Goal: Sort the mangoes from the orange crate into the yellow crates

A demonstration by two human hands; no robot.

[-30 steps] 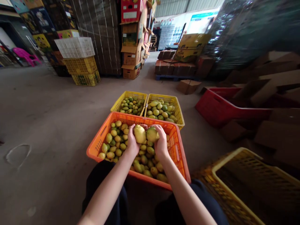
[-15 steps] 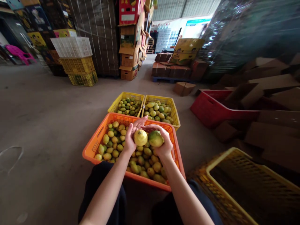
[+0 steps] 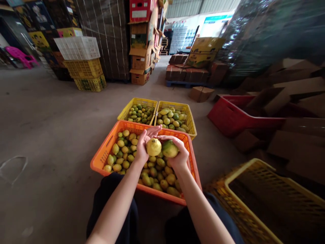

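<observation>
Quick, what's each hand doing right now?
Left hand: loosely holding a yellow lemon.
Right hand: closed around a greener lemon.

Over the past second, opened the bare left hand (image 3: 143, 148) wider, with fingers (image 3: 154, 129) stretched toward the far right; turned the round, pale-yellow lemon (image 3: 153, 147) there to show more squarely a dark-spotted end; drew the bare right hand (image 3: 182, 153) farther right above the orange, slotted plastic crate (image 3: 100, 161); rolled the oval, green-and-yellow lemon (image 3: 169, 149) in it to show deeper green
</observation>
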